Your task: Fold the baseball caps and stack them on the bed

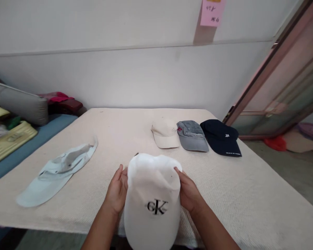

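A white baseball cap (151, 184) with dark letters on its front is held up near the table's front edge, its brim pointing down toward me. My left hand (118, 191) grips the cap's left side, some fingers hidden behind it. On the opposite side, my right hand (189, 191) is closed on the cap, thumb on the outer cloth. A pale blue-white cap (57, 173) lies flattened on the left of the table. Farther back on the right sit a cream cap (165, 133), a grey cap (192, 135) and a navy cap (220, 137) in a row.
A cream cloth covers the table (250, 194), which meets a white wall (146, 76) at the back. A pink note (212, 14) hangs on the wall. Cushions (21, 100) and folded cloth stand at the left; a glazed door (279, 80) is at the right.
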{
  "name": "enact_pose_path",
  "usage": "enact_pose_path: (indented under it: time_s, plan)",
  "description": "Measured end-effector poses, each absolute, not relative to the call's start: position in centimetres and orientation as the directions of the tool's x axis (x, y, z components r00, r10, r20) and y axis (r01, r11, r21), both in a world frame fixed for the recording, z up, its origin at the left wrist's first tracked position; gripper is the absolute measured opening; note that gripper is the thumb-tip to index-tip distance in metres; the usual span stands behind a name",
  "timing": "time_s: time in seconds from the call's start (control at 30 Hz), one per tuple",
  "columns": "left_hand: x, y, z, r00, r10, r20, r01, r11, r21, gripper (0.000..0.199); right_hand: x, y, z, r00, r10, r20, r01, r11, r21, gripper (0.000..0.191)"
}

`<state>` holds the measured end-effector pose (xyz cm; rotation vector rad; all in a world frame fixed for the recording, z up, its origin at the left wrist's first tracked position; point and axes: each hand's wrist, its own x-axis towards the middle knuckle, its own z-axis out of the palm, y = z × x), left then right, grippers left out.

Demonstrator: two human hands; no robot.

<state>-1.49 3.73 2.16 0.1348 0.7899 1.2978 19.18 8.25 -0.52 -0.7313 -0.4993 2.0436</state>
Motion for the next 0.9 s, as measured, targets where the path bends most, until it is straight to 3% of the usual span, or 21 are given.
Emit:
enact_pose_path:
  time_s: [0.23,0.33,0.47,0.63,0.77,0.9]
  plan:
    - [0.3,1.6,1.0,0.171,0.883,-0.437,-0.806,0.381,0.453,0.038,20.4,10.1,-0.7,-0.327,0.871,-0.366,-0.745,-0.476,-0.467,0.036]
    - [1.4,0.7,-0.4,0.094,0.891,-0.443,-0.796,0.334,0.504,0.031,20.3,10.3,-0.6,-0.28,0.9,-0.334,-0.758,-0.421,-0.498,0.037]
    - [1.9,0.3,-1.7,0.024,0.903,-0.43,-0.769,0.291,0.569,0.04,20.5,9.9,-0.5,-0.325,0.905,-0.276,-0.728,-0.425,-0.538,0.04]
    - [0.3,0.3,-1.4,0.113,0.935,-0.336,-0.766,0.297,0.57,0.035,22.1,8.5,0.2,-0.428,0.895,-0.128,-0.7,-0.418,-0.579,0.042]
    - [-0.6,0.1,-1.1,0.134,0.969,-0.206,-0.82,0.225,0.526,0.028,22.0,7.5,0.6,-0.607,0.795,-0.005,-0.621,-0.478,-0.621,0.043]
    - [-0.5,0.2,-1.1,0.205,0.958,-0.2,-0.798,0.282,0.533,0.03,21.3,7.5,-0.7,-0.633,0.772,-0.05,-0.49,-0.45,-0.746,0.025]
